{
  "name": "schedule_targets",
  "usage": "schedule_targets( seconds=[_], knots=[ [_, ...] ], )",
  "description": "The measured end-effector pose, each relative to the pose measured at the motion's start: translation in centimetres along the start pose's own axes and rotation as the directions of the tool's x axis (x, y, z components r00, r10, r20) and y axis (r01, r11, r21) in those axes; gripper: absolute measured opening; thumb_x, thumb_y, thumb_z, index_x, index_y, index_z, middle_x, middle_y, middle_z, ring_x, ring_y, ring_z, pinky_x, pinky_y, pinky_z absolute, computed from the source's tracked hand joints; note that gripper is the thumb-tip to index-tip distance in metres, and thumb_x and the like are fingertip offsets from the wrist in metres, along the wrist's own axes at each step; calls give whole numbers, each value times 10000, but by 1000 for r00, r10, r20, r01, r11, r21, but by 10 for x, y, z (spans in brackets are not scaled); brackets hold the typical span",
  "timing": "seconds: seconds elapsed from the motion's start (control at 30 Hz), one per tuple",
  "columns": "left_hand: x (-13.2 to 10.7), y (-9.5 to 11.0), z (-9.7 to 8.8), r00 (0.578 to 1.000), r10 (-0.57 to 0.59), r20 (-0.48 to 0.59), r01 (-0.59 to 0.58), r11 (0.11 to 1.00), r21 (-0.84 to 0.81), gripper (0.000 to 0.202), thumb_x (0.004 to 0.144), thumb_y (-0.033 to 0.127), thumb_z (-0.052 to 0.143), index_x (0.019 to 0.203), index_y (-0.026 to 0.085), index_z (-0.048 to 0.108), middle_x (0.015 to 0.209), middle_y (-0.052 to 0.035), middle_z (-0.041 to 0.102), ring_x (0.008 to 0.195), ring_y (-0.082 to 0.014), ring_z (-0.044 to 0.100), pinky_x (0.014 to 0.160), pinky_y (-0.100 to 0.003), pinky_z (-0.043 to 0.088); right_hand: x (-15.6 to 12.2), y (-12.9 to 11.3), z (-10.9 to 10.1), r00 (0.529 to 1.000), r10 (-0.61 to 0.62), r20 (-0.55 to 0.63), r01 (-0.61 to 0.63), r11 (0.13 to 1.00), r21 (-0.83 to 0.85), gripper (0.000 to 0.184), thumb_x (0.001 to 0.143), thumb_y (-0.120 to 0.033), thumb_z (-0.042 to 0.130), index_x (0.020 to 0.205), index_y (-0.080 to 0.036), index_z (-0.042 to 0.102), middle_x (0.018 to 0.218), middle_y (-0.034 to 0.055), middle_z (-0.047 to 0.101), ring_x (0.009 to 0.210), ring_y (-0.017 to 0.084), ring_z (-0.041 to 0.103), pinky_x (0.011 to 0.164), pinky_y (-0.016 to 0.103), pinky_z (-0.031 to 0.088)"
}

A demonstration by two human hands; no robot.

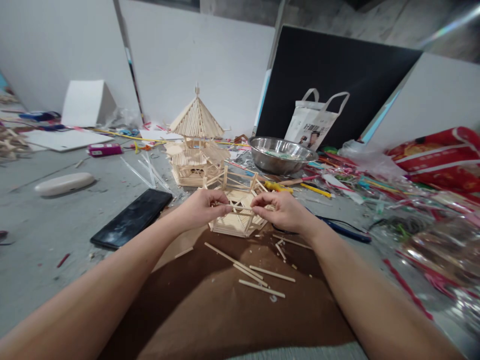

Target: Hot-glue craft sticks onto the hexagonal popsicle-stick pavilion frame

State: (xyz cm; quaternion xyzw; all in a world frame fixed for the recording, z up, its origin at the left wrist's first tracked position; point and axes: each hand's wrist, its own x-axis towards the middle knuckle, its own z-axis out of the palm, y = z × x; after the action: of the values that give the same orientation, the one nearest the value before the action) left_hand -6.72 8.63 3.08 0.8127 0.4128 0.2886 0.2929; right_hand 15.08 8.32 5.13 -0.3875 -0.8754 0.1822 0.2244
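Thin pale wooden stick (241, 207) spans the near side of an open-topped, many-sided wooden frame (229, 230); left hand (207, 206) and right hand (280, 209) each pinch one end between thumb and fingers. Frame sits at far edge of a smooth matte brown sheet (240, 325), strewn with loose straight sticks (261, 289). Behind: pavilion model (197, 119), conical roof of ribbed sticks. Grey counter (22, 220), littered with scraps; glossy black phone (131, 219) left, round shiny metal bowl (284, 159) beyond. Background: flat white panels (195, 55), one black board (337, 75).
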Motion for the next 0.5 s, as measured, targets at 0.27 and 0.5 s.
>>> schedule_targets(
  seconds=[0.27, 0.5],
  knots=[
    [-1, 3, 0, 1000, 17, 3, -17, 1000, 20, 241, 728, 361, 477, 712, 140, 573, 578, 29, 507, 542, -73, 429, 519, -183, 320, 1, -3, -6, 993, 77, 93, -88, 990, 114, 181, 736, -260, 471, 822, -139, 574, 728, 17, 596, 659, 103, 523, 640, 212, 403],
    [-1, 1, 0, 1000, 22, -8, -22, 1000, 22, 265, 728, 381, 474, 712, 136, 573, 579, 25, 500, 551, -76, 418, 517, -189, 316, -1, 0, -7, 990, 104, 99, -117, 984, 132, 183, 713, -210, 461, 843, -144, 572, 777, 25, 607, 713, 117, 549, 691, 239, 417]
  ],
)
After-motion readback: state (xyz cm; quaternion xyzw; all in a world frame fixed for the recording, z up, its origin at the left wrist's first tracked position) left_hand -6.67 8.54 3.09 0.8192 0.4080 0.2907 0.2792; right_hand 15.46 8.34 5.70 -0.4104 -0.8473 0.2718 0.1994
